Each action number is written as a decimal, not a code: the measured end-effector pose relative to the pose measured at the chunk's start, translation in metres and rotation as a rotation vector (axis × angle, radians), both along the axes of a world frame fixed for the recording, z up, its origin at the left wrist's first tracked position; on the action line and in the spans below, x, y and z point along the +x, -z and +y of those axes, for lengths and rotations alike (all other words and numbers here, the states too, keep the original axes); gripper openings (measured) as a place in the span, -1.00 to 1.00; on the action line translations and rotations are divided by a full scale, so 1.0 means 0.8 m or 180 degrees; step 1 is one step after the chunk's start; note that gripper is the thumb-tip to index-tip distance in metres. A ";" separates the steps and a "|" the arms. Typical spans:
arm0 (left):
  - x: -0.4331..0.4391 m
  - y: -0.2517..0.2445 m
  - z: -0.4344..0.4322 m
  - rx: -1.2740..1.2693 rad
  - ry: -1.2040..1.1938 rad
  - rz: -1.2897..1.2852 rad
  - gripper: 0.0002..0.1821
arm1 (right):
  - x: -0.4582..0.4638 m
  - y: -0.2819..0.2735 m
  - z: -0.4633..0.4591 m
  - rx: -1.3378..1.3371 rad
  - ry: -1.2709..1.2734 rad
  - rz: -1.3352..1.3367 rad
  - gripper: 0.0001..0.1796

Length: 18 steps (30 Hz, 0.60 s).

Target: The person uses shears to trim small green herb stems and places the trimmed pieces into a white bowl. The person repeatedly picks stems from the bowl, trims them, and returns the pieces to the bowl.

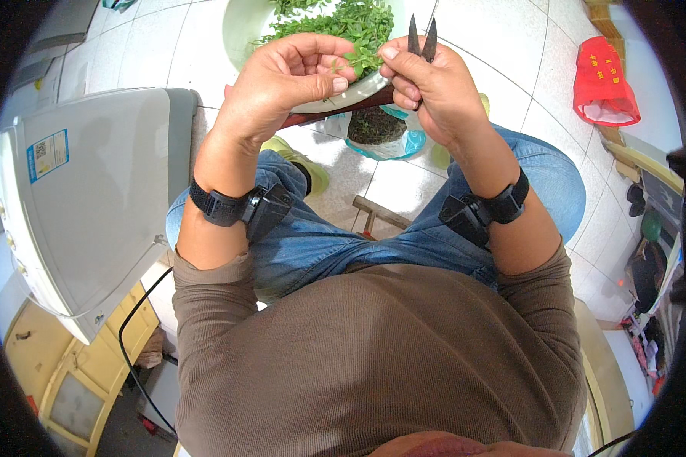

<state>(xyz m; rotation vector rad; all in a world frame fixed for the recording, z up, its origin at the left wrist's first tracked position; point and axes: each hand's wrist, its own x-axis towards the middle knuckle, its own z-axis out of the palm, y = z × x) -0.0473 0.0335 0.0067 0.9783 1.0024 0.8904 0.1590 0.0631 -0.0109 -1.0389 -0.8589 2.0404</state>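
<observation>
A pair of scissors is tucked in my right hand, its dark, slightly parted blades pointing up past the fingers. The thumb and forefinger of that hand pinch together at the edge of a leafy green sprig. My left hand curls around the sprig's other side, with small leaf bits showing among its fingers. Below and beyond both hands, a pale green basin holds a heap of leafy green stems. The scissors' handles are mostly hidden by my right hand.
Under the basin is a dark reddish stool or stand edge. A plastic bag with dark plant scraps sits on the tiled floor between my feet. A grey-white appliance stands left; a red bag lies right.
</observation>
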 end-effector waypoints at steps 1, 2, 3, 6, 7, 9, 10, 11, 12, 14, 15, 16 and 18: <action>0.000 0.000 0.000 0.0021 -0.0019 -0.0039 -0.61 | 0.000 0.000 0.000 -0.0005 0.0009 0.0012 -0.85; 0.001 0.001 -0.001 0.0030 -0.0048 -0.0016 -0.61 | 0.000 0.000 0.000 -0.0006 0.0029 0.0042 -0.86; 0.002 0.001 -0.001 0.0038 -0.0076 0.0007 -0.61 | -0.001 0.000 -0.001 -0.0008 0.0049 0.0073 -0.86; 0.001 0.000 -0.002 -0.0008 -0.0124 0.0002 -0.63 | -0.002 0.001 -0.002 0.0012 0.0039 0.0133 -0.87; 0.002 0.000 -0.002 0.0000 -0.0131 0.0025 -0.64 | -0.002 0.001 -0.002 0.0018 0.0032 0.0142 -0.87; 0.002 0.001 -0.003 0.0128 -0.0120 0.0056 -0.67 | -0.003 0.001 -0.002 0.0028 -0.0011 0.0127 -0.86; 0.002 0.001 -0.003 0.0138 -0.0153 0.0101 -0.68 | -0.003 0.001 -0.002 0.0011 -0.0013 0.0084 -0.86; 0.003 0.002 -0.003 0.0188 -0.0178 0.0136 -0.69 | -0.003 0.000 -0.002 0.0027 -0.0065 0.0144 -0.85; 0.004 0.002 -0.003 0.0230 -0.0209 0.0195 -0.70 | -0.002 -0.001 -0.002 0.0023 -0.0101 0.0173 -0.84; 0.005 0.002 -0.004 0.0236 -0.0238 0.0298 -0.72 | -0.002 -0.002 -0.003 0.0037 -0.0172 0.0183 -0.82; 0.006 0.002 -0.004 0.0262 -0.0252 0.0348 -0.72 | -0.003 -0.003 -0.003 0.0057 -0.0204 0.0164 -0.82; 0.007 0.002 -0.005 0.0269 -0.0259 0.0418 -0.73 | -0.003 -0.004 -0.004 0.0077 -0.0236 0.0145 -0.81; 0.011 0.003 -0.006 0.0349 -0.0272 0.0521 -0.73 | -0.003 -0.005 -0.004 0.0271 -0.0407 -0.0083 -0.83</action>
